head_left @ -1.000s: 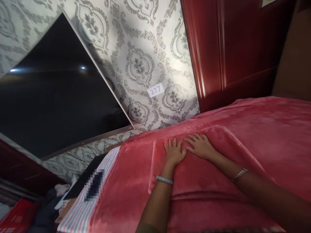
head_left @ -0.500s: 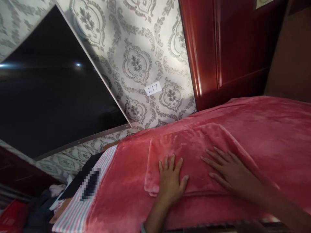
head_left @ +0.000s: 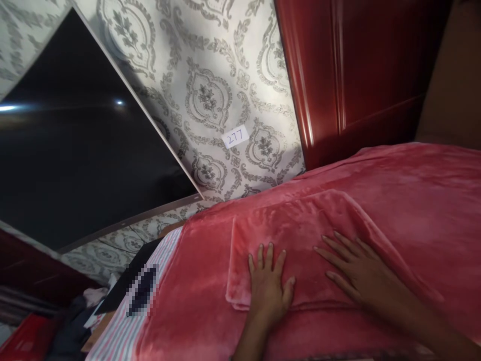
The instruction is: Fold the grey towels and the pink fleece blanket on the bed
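Observation:
A folded pink plush cloth (head_left: 293, 240), roughly rectangular, lies flat on a larger pink plush blanket (head_left: 195, 281) of the same colour. My left hand (head_left: 267, 286) rests palm down on its left front part, with fingers spread. To the right, my right hand (head_left: 356, 271) also lies flat on the folded cloth, fingers stretched toward its middle. Neither hand holds anything. Faint rumples mark the cloth's surface beyond the fingertips. Part of its front edge is hidden under my hands and wrists.
A striped cloth (head_left: 131, 321) borders the blanket on the left, with a blurred dark item (head_left: 143, 291) on it. A large black screen (head_left: 90, 140) leans against the patterned wall (head_left: 214, 45). A paper marked 277 (head_left: 235, 136) and a dark red wooden panel (head_left: 368, 65) stand behind.
Both hands stay flat on the folded cloth and shift only slightly, a little to the right in view. The camera view has tilted a little.

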`<control>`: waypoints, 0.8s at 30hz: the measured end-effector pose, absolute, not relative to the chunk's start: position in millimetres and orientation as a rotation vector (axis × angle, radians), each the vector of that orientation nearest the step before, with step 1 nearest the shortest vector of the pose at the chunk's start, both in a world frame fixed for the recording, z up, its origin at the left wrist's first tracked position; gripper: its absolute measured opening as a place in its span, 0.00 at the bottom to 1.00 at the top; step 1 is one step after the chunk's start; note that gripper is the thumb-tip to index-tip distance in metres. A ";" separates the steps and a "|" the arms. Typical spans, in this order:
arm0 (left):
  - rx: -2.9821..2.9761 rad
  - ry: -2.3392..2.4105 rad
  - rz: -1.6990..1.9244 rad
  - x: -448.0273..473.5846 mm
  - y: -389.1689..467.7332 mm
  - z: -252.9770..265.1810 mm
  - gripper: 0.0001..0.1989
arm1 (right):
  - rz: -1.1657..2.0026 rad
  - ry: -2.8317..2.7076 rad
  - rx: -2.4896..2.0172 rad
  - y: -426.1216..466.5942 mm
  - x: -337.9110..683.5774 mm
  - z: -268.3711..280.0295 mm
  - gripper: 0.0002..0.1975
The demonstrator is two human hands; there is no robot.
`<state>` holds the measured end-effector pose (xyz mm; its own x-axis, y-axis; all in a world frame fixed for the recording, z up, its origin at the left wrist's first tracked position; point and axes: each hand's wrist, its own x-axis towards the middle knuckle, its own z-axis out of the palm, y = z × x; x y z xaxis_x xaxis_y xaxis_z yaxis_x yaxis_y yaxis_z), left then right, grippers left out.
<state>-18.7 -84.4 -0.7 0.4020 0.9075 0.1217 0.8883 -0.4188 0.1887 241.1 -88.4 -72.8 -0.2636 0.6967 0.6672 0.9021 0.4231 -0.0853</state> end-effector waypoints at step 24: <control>0.980 1.293 1.242 -124.1 -65.6 2.2 0.34 | 0.621 -1.164 -1.785 -126.7 319.4 -67.0 0.42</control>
<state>-124.1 -65.6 2.2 -0.1201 0.9829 -0.1397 -0.0998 0.1280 0.9867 319.4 -126.7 -67.0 0.4330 0.8996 0.0567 0.4537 -0.1631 -0.8761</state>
